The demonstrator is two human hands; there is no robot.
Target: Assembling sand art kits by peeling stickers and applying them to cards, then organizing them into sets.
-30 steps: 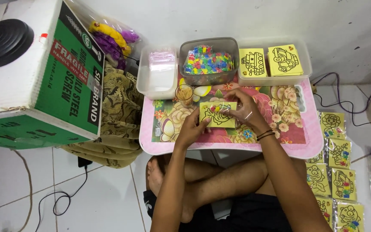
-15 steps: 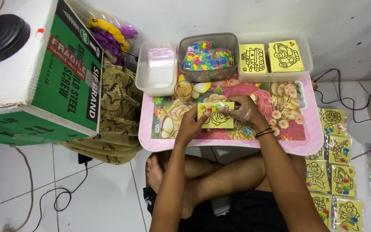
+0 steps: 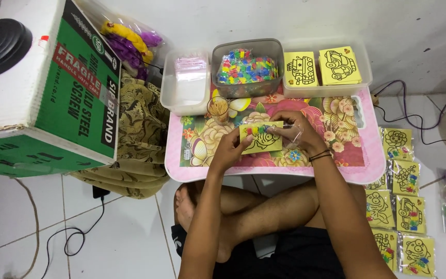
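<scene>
Both hands work mid-table, over the floral top of the small pink folding table [image 3: 360,173], nearer its front edge than the back.

Left hand [image 3: 229,150] pinches the left edge of the yellow square card with a black line drawing [image 3: 260,138]. Right hand [image 3: 298,130] pinches the card's right side together with a clear thin plastic sleeve [image 3: 290,135]; a few small coloured pieces sit along the card's top edge, and I can't tell whether they're already inside the sleeve.

Looks like a bagging step. To do it well, my read:
- keep the card flat and square to the sleeve mouth, so the corners don't snag
- left hand feeds, right hand holds the mouth spread
- keep it low over the table so loose pieces don't roll off

Around it:
- clear tub of mixed coloured pieces [image 3: 247,67] at the back edge, centre
- clear tub of empty sleeves [image 3: 188,82] at the back-left corner
- tray with two stacks of yellow cards [image 3: 326,67] at the back-right corner
- small cup of sticks [image 3: 218,107] just in front of the tubs
- finished bagged cards [image 3: 401,196] on the floor off the table's right edge
</scene>
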